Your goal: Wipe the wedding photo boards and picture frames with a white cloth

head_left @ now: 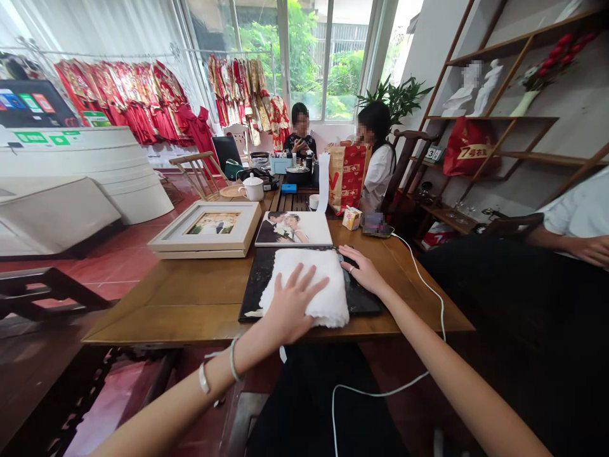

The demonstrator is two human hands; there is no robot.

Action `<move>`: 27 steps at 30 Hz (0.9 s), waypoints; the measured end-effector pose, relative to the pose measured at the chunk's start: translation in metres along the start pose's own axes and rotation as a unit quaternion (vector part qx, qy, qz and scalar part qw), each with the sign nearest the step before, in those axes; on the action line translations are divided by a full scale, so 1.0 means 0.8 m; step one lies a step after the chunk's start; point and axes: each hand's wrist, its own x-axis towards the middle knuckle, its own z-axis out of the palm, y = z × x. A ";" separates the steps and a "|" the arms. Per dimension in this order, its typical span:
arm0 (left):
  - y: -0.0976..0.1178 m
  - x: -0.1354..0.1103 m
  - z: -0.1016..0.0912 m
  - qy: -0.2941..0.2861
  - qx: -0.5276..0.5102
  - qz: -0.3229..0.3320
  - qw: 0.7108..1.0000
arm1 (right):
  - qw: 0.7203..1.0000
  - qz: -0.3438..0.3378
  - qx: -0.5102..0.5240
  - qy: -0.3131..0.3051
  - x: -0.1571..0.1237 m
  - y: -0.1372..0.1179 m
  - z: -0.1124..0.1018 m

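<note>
My left hand lies flat with fingers spread on a folded white cloth. The cloth rests on a dark glossy photo panel that lies on the wooden table. My right hand rests open on the panel's right part, fingertips touching the cloth's far right corner; a ring shows on one finger. Bracelets circle my left wrist. Just beyond the panel lies a photo album with a couple's picture on its cover.
A framed photo lies at the table's left. A small box, a phone with a white cable, a teapot and a red bag stand farther back. Two people sit at the far end; another person's arm is at right.
</note>
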 end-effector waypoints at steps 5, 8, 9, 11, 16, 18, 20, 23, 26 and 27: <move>0.033 -0.017 0.004 -0.010 -0.016 0.016 1.000 | 1.000 -0.012 0.010 -0.008 -0.001 0.003 -0.002; 0.026 0.005 0.002 -0.001 -0.014 0.001 1.000 | 1.000 -0.013 0.009 -0.007 0.000 0.004 -0.001; 0.021 0.017 0.001 0.009 -0.011 -0.006 1.000 | 1.000 -0.012 0.011 -0.006 0.000 0.004 -0.001; 0.009 0.045 -0.001 0.030 -0.002 -0.015 0.999 | 1.000 -0.009 0.015 -0.002 0.001 0.003 0.000; -0.013 0.102 -0.007 0.033 -0.013 0.000 0.999 | 1.000 0.008 0.027 0.012 0.002 0.004 0.003; -0.014 0.109 -0.009 0.029 -0.023 -0.006 0.999 | 0.999 0.009 0.038 0.018 0.002 0.005 0.003; -0.007 0.106 -0.008 0.030 -0.025 -0.022 0.999 | 0.998 0.009 0.050 0.020 0.002 0.006 0.003; 0.019 0.086 -0.003 0.035 -0.022 -0.045 0.998 | 0.997 0.019 0.069 0.017 0.002 0.009 0.002; 0.058 0.057 0.006 0.046 -0.019 -0.063 0.997 | 0.996 0.023 0.086 0.009 0.002 0.012 0.000; 0.072 0.047 0.011 0.052 -0.017 -0.068 0.996 | 0.996 0.019 0.089 0.006 0.002 0.013 -0.001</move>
